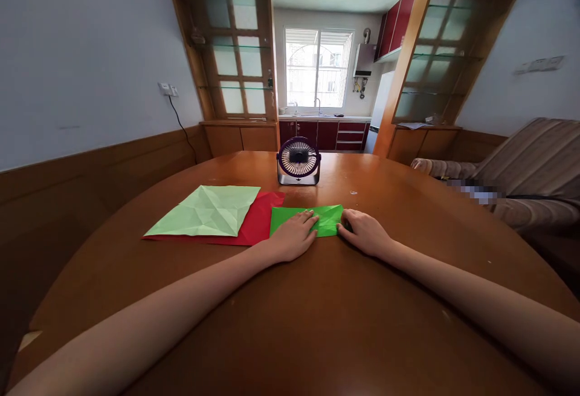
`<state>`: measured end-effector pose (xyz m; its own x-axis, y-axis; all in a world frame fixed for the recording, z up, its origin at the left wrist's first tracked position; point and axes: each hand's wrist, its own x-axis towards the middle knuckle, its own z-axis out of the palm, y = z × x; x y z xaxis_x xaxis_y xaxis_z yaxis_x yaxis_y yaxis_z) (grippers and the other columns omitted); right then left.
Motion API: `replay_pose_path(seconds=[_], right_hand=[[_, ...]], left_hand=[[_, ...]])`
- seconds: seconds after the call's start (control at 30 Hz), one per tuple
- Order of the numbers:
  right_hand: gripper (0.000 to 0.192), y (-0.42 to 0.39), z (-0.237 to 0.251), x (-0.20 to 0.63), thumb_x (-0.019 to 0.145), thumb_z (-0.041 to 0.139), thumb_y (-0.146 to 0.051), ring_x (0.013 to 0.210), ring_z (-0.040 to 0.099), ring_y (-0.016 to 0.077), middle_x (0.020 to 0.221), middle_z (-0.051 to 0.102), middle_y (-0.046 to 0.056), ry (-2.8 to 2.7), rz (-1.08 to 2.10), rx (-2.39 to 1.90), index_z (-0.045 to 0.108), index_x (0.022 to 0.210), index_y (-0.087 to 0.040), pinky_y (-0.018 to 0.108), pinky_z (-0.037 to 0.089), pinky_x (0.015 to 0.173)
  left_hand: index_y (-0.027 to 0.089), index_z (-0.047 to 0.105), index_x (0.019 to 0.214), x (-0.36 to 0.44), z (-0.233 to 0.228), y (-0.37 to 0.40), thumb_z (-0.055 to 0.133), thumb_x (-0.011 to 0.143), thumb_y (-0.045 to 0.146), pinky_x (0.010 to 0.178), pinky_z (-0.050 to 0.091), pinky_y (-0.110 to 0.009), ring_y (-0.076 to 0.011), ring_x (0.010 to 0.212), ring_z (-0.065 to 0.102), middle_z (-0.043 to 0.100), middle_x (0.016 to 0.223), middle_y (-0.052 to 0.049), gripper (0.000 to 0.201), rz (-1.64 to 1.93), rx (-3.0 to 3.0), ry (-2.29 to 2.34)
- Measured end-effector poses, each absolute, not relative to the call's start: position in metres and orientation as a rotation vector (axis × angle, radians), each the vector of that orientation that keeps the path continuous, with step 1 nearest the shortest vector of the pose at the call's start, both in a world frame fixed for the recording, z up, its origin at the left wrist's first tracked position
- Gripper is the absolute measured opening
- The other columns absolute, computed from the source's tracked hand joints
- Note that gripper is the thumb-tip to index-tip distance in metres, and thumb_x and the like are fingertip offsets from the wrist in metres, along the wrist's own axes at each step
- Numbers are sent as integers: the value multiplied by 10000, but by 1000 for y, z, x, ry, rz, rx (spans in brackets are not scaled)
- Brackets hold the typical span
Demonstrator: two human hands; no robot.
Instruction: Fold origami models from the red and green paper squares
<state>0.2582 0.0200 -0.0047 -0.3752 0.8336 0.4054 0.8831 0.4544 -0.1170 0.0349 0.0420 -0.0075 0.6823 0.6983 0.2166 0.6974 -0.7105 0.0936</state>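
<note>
A bright green sheet of paper (pixel 330 217), folded into a rectangle, lies on the wooden table in front of me. My left hand (pixel 294 236) rests flat on its left half, fingers stretched out over it. At the paper's right end, my right hand (pixel 362 231) is closed with curled fingers and thumb on the edge. To the left lies a creased pale green sheet (pixel 203 210). Beneath that one, a red sheet (pixel 258 223) sticks out on the right and along the front; its right end reaches the bright green paper.
A small dark purple fan (pixel 298 159) stands on the table (pixel 290 329) beyond the papers. On the right is a striped armchair (pixel 534 160). Glass-shelved cabinets (pixel 235 51) flank an opening to a kitchen with a window (pixel 315 69).
</note>
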Motion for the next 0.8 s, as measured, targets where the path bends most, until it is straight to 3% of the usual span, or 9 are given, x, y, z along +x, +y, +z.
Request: replay_pose_path(seconds=[0.17,0.3,0.53,0.67,0.8], right_hand=[[156,18,-6,259,893,478,-207,954,574,257,1021,616,134,-2372,-307,-1119,584,995,-156,415,466,868],[248,17,-6,259,896,453,-140,983,602,231,1069,641,118,-2539,-178,-781,622,1073,-181,403,498,876],[258,17,-4,259,903,462,-136,970,628,231,1053,662,128,-2585,-132,-751,655,1073,-164,394,536,842],[267,16,-4,260,911,464,-148,976,632,234,1065,664,128,-2603,-148,-761,652,1100,-166,405,539,845],[333,18,-4,260,936,448,-196,1138,590,246,1281,593,130,-2618,-79,-772,599,1232,-187,446,492,970]], left_hand=[[68,300,1472,35,-7,44,235,1002,353,1175,177,-418,-257,1453,181,218,1559,-161,553,211,2829,1182],[61,247,1492,37,-3,43,200,1004,363,1185,126,-398,-243,1464,120,163,1571,-152,576,123,2806,1178],[145,215,1512,23,1,56,163,1000,448,1179,123,-388,-227,1467,110,125,1584,-97,597,23,2803,1059],[132,175,1521,16,6,59,166,999,468,1178,121,-376,-227,1471,84,80,1590,-103,621,-61,2781,1009],[143,137,1527,15,2,58,130,1000,478,1177,92,-417,-232,1474,27,45,1592,-102,625,-37,2813,1021]])
